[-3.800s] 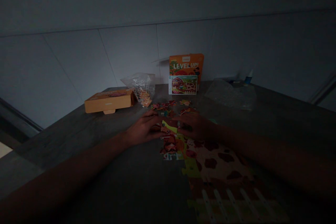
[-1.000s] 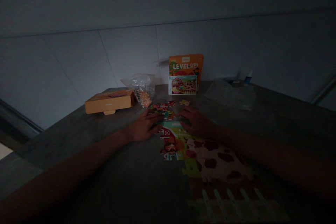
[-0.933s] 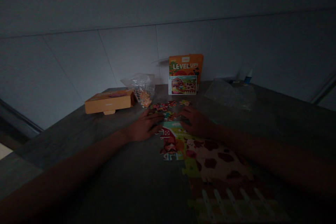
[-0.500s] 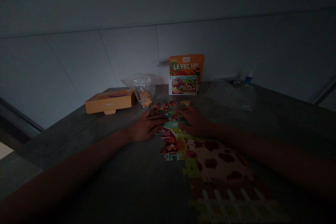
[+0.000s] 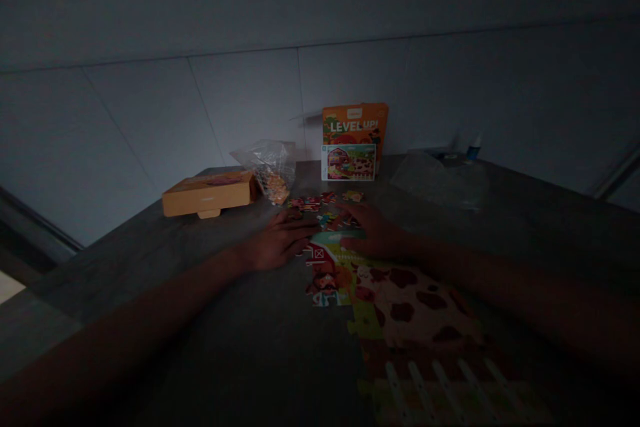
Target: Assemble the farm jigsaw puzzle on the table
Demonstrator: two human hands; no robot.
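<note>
Right hand slid up-left onto loose pieces at centre; left hand unmoved beside puzzle; fingers spread flat, gripping nothing.

Orange box, bench's left edge; plastic bag, upright puzzle box, crumpled plastic, small bottle, far edge.

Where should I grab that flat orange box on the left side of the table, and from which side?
Take the flat orange box across its short width, fingers on the front and back long walls, coming from above. It lies flat, and the plastic bag crowds its right end, so that end looks hard to reach.
</note>
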